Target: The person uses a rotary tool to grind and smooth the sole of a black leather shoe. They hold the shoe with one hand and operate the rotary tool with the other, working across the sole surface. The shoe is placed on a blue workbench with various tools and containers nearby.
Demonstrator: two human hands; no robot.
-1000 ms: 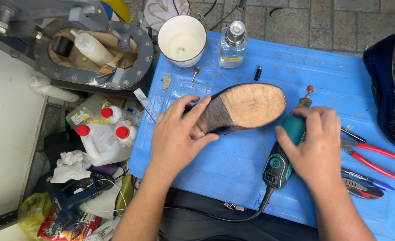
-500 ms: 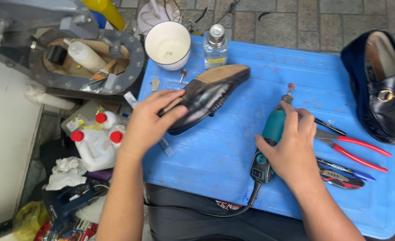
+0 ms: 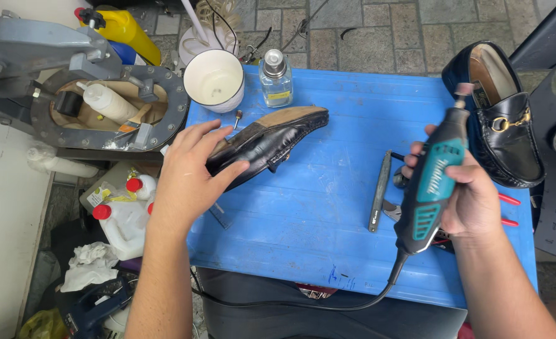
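Half the pliers (image 3: 507,210) hidden — behind right hand (image 3: 472,194) gripping rotary tool (image 3: 435,179).

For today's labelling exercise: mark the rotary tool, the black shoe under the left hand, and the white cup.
rotary tool (image 3: 433,182), head view, teal body.
black shoe (image 3: 272,141), head view, glossy upper.
white cup (image 3: 193,85), head view, rim.

A small clear glass bottle (image 3: 275,78) with a silver cap stands at the far edge of the blue table (image 3: 328,207), beside a white cup (image 3: 214,79), and bears a yellow label low on its front. Left of the table, lower down, white plastic jugs with red caps (image 3: 122,216) carry a pale label, and a white squeeze bottle (image 3: 106,102) lies inside a grey metal ring. A yellow bottle (image 3: 124,30) with a black cap stands at the far left.
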